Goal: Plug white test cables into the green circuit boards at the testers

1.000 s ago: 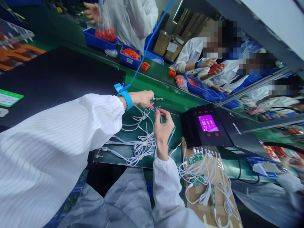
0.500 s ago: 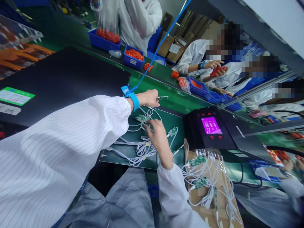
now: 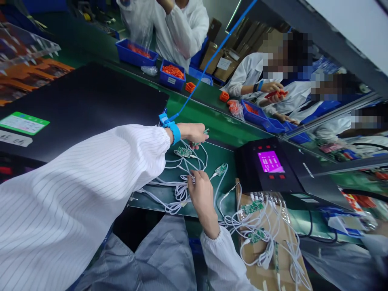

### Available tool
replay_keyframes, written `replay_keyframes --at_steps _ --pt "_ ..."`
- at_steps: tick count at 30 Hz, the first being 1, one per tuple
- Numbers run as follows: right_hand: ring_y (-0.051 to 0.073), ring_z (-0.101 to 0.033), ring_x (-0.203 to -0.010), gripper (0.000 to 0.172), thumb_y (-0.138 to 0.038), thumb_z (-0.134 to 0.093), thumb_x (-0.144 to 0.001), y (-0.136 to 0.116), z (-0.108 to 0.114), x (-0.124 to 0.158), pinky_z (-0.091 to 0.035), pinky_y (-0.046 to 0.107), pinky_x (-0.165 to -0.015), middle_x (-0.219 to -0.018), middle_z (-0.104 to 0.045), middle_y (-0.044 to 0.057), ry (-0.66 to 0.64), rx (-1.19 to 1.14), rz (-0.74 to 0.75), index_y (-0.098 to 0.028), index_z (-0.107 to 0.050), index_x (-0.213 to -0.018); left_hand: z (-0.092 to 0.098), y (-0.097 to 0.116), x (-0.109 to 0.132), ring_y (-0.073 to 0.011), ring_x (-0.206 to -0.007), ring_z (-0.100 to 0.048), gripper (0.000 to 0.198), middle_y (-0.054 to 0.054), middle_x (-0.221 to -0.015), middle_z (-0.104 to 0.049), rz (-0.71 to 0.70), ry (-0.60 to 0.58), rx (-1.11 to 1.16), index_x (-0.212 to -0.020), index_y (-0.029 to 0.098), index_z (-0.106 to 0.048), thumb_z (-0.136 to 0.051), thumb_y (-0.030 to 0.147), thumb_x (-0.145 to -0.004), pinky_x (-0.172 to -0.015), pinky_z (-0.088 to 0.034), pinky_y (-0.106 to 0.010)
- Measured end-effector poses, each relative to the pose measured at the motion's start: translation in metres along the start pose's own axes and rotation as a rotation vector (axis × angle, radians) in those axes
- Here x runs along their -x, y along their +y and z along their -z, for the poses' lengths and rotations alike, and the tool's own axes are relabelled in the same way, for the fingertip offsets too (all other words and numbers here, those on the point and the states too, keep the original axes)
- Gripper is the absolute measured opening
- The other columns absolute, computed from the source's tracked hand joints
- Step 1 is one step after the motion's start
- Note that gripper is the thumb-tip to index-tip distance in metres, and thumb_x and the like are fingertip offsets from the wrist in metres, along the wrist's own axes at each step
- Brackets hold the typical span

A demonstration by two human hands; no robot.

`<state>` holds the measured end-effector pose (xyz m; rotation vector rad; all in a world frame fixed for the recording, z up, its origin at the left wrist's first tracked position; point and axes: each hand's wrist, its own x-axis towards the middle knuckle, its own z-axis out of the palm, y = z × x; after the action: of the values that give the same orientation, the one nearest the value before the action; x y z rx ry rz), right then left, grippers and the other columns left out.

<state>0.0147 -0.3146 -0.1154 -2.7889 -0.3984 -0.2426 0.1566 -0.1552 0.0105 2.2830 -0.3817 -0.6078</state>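
My left hand (image 3: 196,133), with a blue wrist strap (image 3: 174,130), is closed around a small green circuit board (image 3: 206,131) above the far edge of the green work surface. My right hand (image 3: 201,190) reaches in low from the front, its fingertips pinched on a white cable among the coiled white cables (image 3: 177,196). Between the hands lies another circuit board (image 3: 183,152) with a cable attached. A further circuit board (image 3: 220,169) rests right of my right hand, with a white plug at its end.
A black tester with a magenta screen (image 3: 270,162) stands on the right. Before it, cardboard (image 3: 257,270) carries more wired circuit boards (image 3: 252,207). A black panel (image 3: 91,101) lies left. Blue bins (image 3: 172,76) with orange parts line the far bench, where co-workers (image 3: 182,32) sit.
My left hand has turned, tilting its circuit board down. My right hand has moved down toward me, from beside the middle board to the cables, and its fingers have closed.
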Motion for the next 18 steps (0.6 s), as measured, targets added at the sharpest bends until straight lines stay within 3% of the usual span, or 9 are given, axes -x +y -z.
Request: replay_keyframes --at_steps 4,7,9,13,18 --pt "0.028 -0.060 -0.097 0.024 -0.030 -0.054 -0.104 -0.001 0.022 0.009 -0.051 0.041 -0.089 -0.100 -0.071 0.011 -0.045 -0.217 0.147 -0.019 -0.073 -0.113 0.002 0.000 0.000 -0.0221 -0.074 -0.065 0.031 -0.005 -0.074 -0.067 -0.090 0.105 -0.153 -0.076 0.019 -0.067 -0.064 0.044 -0.093 -0.069 -0.046 -0.033" --pt "0.023 -0.060 -0.090 0.025 -0.038 -0.055 -0.106 -0.001 0.035 0.016 -0.049 0.036 -0.086 -0.091 -0.069 0.007 -0.078 -0.434 0.153 -0.022 -0.073 -0.099 0.000 0.000 0.001 -0.0178 -0.071 -0.063 0.026 -0.003 -0.074 -0.067 -0.113 0.057 0.021 -0.074 0.019 -0.066 -0.071 0.041 -0.088 -0.067 -0.047 -0.030" --pt "0.019 -0.060 -0.084 0.029 -0.042 -0.052 -0.107 0.001 0.036 0.018 -0.049 0.033 -0.082 -0.090 -0.069 0.005 -0.053 -0.592 0.059 -0.022 -0.073 -0.102 -0.003 0.001 0.001 -0.0164 -0.072 -0.063 0.022 -0.002 -0.074 -0.067 -0.121 -0.033 0.186 -0.074 0.018 -0.067 -0.075 0.036 -0.085 -0.070 -0.051 -0.029" --pt "0.013 -0.051 -0.066 0.043 -0.057 -0.052 -0.104 0.005 0.023 0.019 -0.045 0.027 -0.064 -0.081 -0.059 -0.001 0.113 -0.917 -0.281 -0.019 -0.066 -0.118 -0.008 0.004 0.003 -0.0152 -0.074 -0.067 0.017 -0.002 -0.078 -0.069 -0.112 -0.205 0.448 -0.087 0.016 -0.071 -0.082 0.025 -0.077 -0.080 -0.057 -0.032" --pt "0.010 -0.040 -0.058 0.044 -0.063 -0.061 -0.097 0.004 0.010 0.017 -0.036 0.023 -0.054 -0.072 -0.046 -0.007 0.265 -1.124 -0.385 -0.022 -0.057 -0.114 -0.009 0.006 0.003 -0.0146 -0.074 -0.071 0.028 -0.003 -0.088 -0.074 -0.070 -0.226 0.524 -0.098 0.015 -0.072 -0.085 0.019 -0.074 -0.089 -0.060 -0.035"
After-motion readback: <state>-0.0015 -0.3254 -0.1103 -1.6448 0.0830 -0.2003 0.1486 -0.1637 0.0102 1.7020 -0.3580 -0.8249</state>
